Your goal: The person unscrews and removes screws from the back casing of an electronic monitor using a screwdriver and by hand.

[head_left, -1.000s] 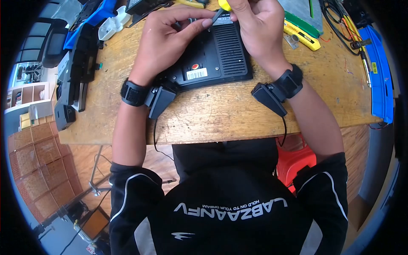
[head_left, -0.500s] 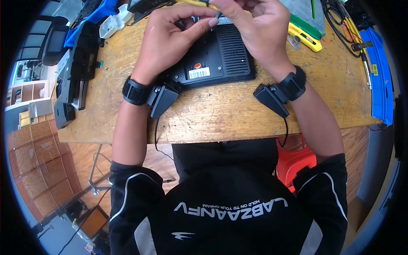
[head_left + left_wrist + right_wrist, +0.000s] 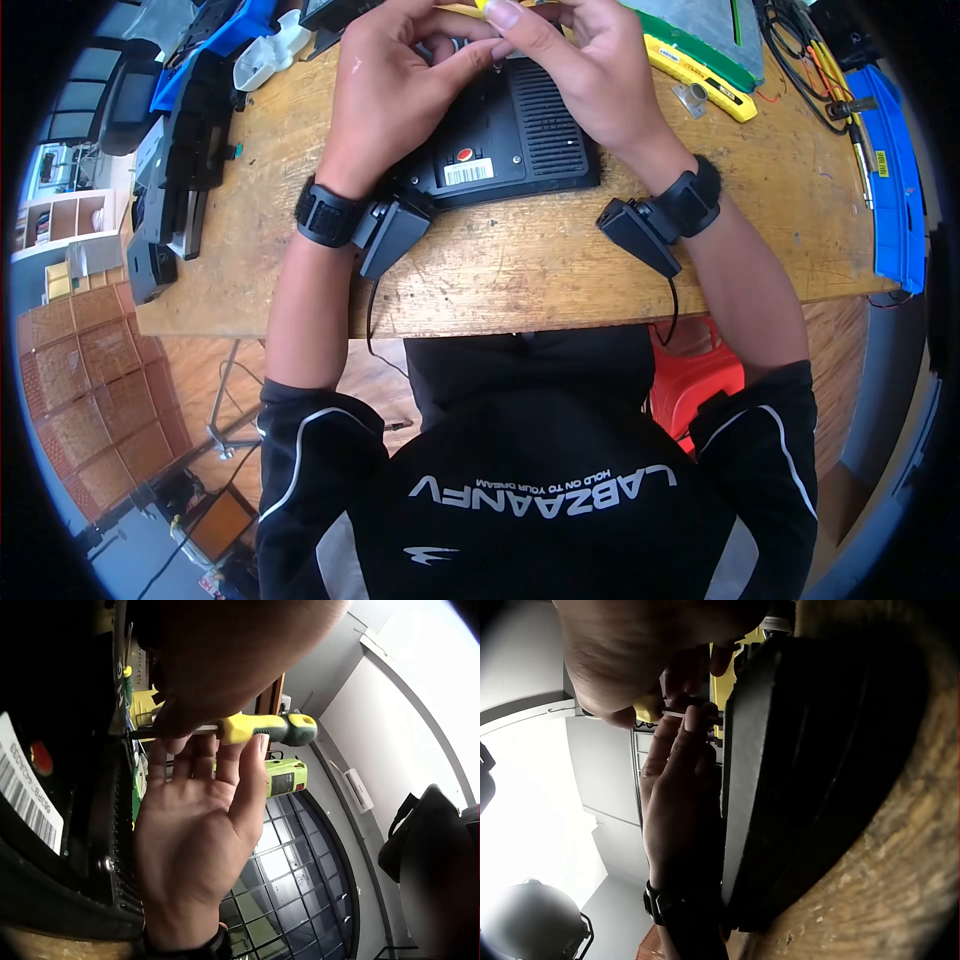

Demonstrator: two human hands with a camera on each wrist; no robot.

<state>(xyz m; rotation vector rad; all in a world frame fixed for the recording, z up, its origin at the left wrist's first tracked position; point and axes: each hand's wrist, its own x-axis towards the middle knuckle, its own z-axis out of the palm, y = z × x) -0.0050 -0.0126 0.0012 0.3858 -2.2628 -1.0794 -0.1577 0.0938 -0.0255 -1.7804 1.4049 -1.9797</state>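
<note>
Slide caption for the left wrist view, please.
Right grip on a yellow-and-green screwdriver, its shaft pointed at a black device with a barcode label.

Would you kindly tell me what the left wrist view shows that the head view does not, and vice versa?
Left wrist only: the dark-green end of the screwdriver handle and a lime-green object. Head only: the red plastic seat and the long blue bin at right. Both: the black vented casing with its barcode label and red round sticker.

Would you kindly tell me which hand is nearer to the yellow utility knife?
Right: the right hand is just left of the yellow utility knife, while the left hand is farther left, beyond the right hand.
</note>
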